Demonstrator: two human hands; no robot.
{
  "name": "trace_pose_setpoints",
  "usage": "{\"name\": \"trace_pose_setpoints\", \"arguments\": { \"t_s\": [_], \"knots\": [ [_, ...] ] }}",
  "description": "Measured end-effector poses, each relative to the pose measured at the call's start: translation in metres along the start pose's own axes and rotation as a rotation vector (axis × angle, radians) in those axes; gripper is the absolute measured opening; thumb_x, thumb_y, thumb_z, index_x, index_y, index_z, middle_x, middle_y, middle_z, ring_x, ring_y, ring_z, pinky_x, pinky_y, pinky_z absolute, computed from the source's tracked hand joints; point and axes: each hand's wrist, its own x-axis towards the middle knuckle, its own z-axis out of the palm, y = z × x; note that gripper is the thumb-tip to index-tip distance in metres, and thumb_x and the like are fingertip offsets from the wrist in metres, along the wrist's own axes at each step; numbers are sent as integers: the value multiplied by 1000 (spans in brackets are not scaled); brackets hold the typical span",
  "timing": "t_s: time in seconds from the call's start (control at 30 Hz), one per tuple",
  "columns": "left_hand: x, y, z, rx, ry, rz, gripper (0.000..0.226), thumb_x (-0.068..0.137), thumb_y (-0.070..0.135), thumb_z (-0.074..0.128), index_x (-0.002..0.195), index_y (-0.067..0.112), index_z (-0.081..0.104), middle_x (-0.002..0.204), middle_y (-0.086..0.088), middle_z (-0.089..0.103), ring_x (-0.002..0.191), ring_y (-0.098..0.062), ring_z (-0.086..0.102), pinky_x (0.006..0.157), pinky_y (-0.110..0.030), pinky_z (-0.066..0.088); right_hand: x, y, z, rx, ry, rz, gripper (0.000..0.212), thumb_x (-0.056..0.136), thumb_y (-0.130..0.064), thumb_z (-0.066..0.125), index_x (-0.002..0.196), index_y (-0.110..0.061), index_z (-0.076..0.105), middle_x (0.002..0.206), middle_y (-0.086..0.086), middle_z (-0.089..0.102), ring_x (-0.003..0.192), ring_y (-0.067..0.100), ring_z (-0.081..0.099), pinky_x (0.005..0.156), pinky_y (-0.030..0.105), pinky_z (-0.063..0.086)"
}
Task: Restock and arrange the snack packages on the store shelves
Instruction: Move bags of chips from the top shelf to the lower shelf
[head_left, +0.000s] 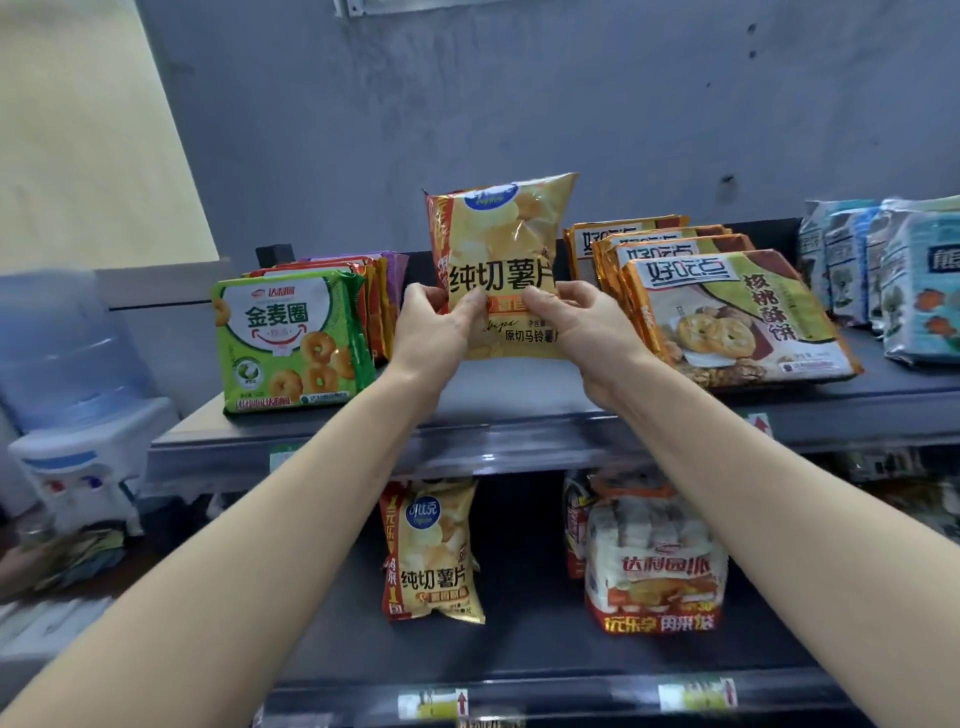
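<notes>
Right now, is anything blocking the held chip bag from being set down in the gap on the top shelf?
Nothing visible does. Both the left hand and right hand hold the chip bag upright over the bare stretch of top shelf, between the green ring-snack packs and the walnut cookie packs.

Left hand (434, 325) and right hand (582, 325) pinching yellow chip bag (506, 260) upright (top shelf (519, 441)); green ring-snack packs (291, 343) beside
</notes>
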Motion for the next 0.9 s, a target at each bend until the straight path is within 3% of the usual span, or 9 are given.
{"name": "trace_pose_setpoints", "arguments": {
  "t_s": [0.13, 0.33, 0.5, 0.6, 0.73, 0.83, 0.9],
  "knots": [
    [-38, 11, -12, -13, 41, 41, 35, 88, 30, 64, 107, 11, 42, 111, -9, 61, 103, -22, 62, 86, -35, 54, -34, -6, -6, -30, -41, -43, 41, 85, -30, 68, 118, -12, 54, 113, 6, 65, 104, 20, 62, 86, 31, 51],
    [-111, 20, -38, 12, 127, 68, 38, 85, 26, 68, 108, 13, 41, 107, -2, 62, 98, -12, 62, 81, -26, 54, -103, -9, -10, 74, -171, -14, 33, 81, -22, 72, 108, -16, 55, 108, 5, 68, 97, 21, 68, 85, 37, 57],
    [-164, -1, -69, 17, 75, -90, 65, 76, 25, 77, 123, 20, 34, 113, 0, 57, 103, -14, 61, 86, -35, 54, -154, 21, -13, 54, -293, 7, 30, 80, -15, 73, 105, -12, 57, 106, 5, 69, 89, 12, 70, 72, 27, 57],
    [-189, -27, -81, 31, -56, -222, 58, 78, 17, 74, 125, 20, 40, 113, 0, 61, 104, -17, 62, 82, -29, 54, -174, 55, -15, -30, -368, 45, 24, 81, -11, 72, 100, -14, 57, 104, 2, 68, 79, 4, 70, 64, 16, 53],
    [-201, -76, -86, 116, -141, -330, 47, 82, 12, 71, 119, 22, 43, 100, 6, 62, 83, -5, 60, 52, -8, 48, -180, 107, -6, -189, -422, 136, 30, 80, -15, 74, 104, -16, 56, 108, 0, 67, 97, 13, 67, 80, 22, 54],
    [-194, -120, -90, 150, -156, -416, 45, 81, 10, 71, 117, 21, 46, 104, 1, 65, 80, -6, 60, 58, -20, 50, -172, 143, 9, -296, -407, 168, 35, 78, -14, 74, 107, -16, 54, 111, 1, 66, 104, 17, 63, 93, 34, 51],
    [-190, -147, -94, 151, -149, -451, 43, 83, 8, 69, 120, 17, 48, 108, -4, 65, 80, -9, 62, 60, -20, 51, -164, 166, 19, -341, -400, 195, 34, 80, -12, 72, 109, -15, 54, 113, 3, 65, 106, 18, 61, 95, 37, 50]
  ]
}}
